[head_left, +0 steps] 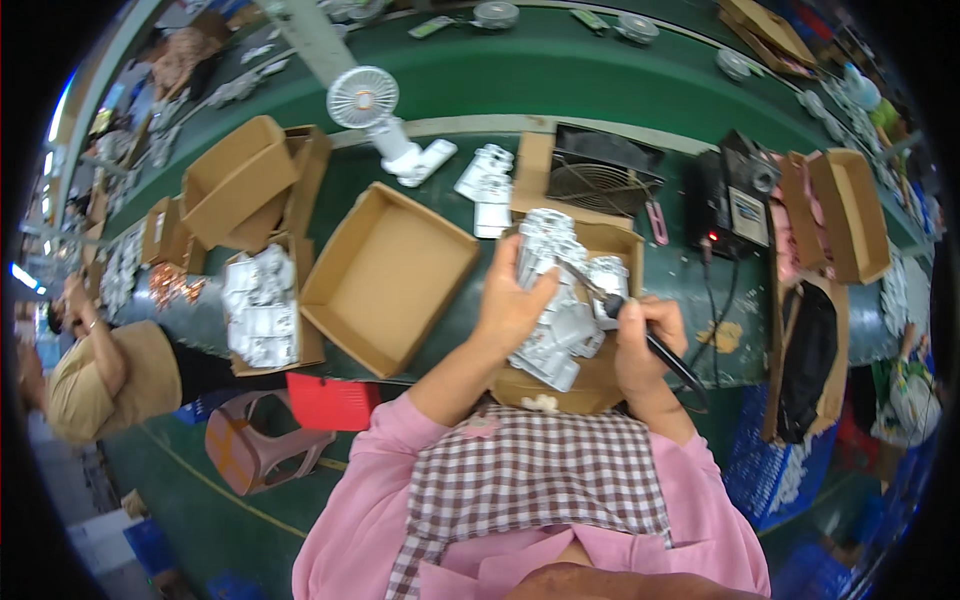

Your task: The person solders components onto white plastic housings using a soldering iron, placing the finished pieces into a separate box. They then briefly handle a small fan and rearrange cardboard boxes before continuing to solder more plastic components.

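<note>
1. Nearest the camera, the person wore pink sleeves and a checked apron (540,470); both forearms rose from the lower edge toward the work.
2. The left hand (512,305) was wrapped around the upper side of a grey metal casting (556,310), fingers curled shut on it and thumb pressed against its face, holding it above a cardboard box (610,375).
3. The right hand (640,345) was closed in a pen-like grip on a dark-handled tool (665,358), whose thin tip (585,280) lay against the casting near its upper right.
4. The casting's long axis ran from the lower right, by the person's body, up and slightly left toward the bench; its broad ribbed face was turned to the right, toward the tool.
5. To do this well, I judge the left grip should stay firm so the part does not twist under the tip, and the tool should move in short strokes directed away from the holding fingers.
6. Just to the left stood an open empty box (385,275), and beyond it another box of similar grey parts (258,305).
7. Farther off on the green bench (600,85) were a small white fan (365,100), a black grilled fan (600,175) and a dark power unit (735,195).
8. Another person sat at the far left edge (100,365).
</note>
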`<state>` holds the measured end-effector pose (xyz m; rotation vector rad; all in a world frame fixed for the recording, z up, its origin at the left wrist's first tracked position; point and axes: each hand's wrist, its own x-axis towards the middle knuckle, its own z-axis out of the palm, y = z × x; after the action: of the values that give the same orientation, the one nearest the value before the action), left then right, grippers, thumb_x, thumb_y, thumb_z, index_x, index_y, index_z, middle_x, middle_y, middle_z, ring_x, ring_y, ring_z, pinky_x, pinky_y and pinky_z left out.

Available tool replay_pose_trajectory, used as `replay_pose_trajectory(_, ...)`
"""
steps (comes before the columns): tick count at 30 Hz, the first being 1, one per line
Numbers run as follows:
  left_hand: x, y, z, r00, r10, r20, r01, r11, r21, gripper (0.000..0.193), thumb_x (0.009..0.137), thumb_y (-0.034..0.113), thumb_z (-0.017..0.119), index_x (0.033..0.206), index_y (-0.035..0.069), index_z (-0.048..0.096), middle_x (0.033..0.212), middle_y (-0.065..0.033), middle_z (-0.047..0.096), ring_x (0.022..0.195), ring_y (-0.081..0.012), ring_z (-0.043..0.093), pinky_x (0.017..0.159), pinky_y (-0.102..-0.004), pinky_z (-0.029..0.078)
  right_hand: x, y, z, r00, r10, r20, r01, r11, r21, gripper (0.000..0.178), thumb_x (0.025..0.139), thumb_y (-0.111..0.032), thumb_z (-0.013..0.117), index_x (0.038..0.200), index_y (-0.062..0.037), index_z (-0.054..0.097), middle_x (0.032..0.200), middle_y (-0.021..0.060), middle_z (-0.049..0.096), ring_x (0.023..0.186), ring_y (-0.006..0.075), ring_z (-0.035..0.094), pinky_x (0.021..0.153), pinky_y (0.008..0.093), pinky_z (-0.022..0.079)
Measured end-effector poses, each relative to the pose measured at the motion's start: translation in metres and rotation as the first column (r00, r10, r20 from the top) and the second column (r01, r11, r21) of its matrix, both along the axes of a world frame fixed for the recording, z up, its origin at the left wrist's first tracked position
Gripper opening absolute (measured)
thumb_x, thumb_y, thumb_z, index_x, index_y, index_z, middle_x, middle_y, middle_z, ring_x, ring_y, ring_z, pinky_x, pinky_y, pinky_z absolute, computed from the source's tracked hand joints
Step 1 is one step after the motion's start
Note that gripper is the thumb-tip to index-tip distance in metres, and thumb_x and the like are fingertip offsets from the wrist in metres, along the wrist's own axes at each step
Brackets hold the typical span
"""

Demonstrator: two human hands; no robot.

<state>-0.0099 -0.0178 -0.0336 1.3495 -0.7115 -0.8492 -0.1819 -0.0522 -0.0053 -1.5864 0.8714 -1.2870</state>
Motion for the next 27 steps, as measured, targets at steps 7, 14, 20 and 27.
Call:
replay_pose_trajectory(7,-0.003,0.004,0.010,0.990,-0.079,-0.119,0.075,0.997,-0.035,0.060,0.078,0.003,0.068,0.129,-0.001,0.037,0.114,-0.0079,0.054,0.105,-0.0137,0.052,0.092,-0.0278,0.043,-0.003,0.000,-0.010,0.969,-0.026,0.245,0.055,0.993,-0.109,0.016,0.087,-0.007,0.057,0.082,-0.0053,0.043,0.067,0.0032,0.045,0.061,0.0101,0.039,0.059,0.0256,0.034)
replay_pose_trajectory(14,-0.002,0.008,0.020,0.993,-0.119,-0.025,0.118,0.992,-0.040,0.063,0.078,0.011,0.068,0.130,-0.001,0.035,0.114,-0.0142,0.051,0.103,-0.0218,0.052,0.092,-0.0334,0.042,0.009,0.006,0.004,0.923,0.016,0.384,0.024,0.995,-0.100,0.018,0.090,-0.018,0.057,0.085,-0.0074,0.044,0.063,0.0023,0.040,0.057,0.0095,0.037,0.051,0.0216,0.033)
replay_pose_trajectory(20,-0.005,0.006,0.017,0.992,0.044,0.122,-0.038,0.998,-0.049,0.043,0.084,0.006,0.058,0.123,-0.003,0.041,0.107,-0.0156,0.055,0.097,-0.0216,0.056,0.085,-0.0324,0.045,0.000,0.007,0.002,0.941,0.077,0.328,-0.058,0.996,-0.066,0.017,0.093,-0.019,0.053,0.090,-0.0027,0.048,0.068,0.0103,0.051,0.048,0.0131,0.048,0.043,0.0237,0.041)
replay_pose_trajectory(27,0.004,0.005,-0.003,0.984,0.107,0.144,-0.093,0.991,-0.098,0.033,0.090,0.002,0.054,0.120,0.002,0.043,0.098,-0.0045,0.056,0.077,-0.0069,0.054,0.061,-0.0224,0.049,-0.003,0.006,-0.005,0.986,0.056,0.158,-0.061,0.998,0.026,0.009,0.091,-0.008,0.055,0.085,-0.0027,0.050,0.069,0.0087,0.058,0.056,0.0107,0.056,0.053,0.0246,0.046)
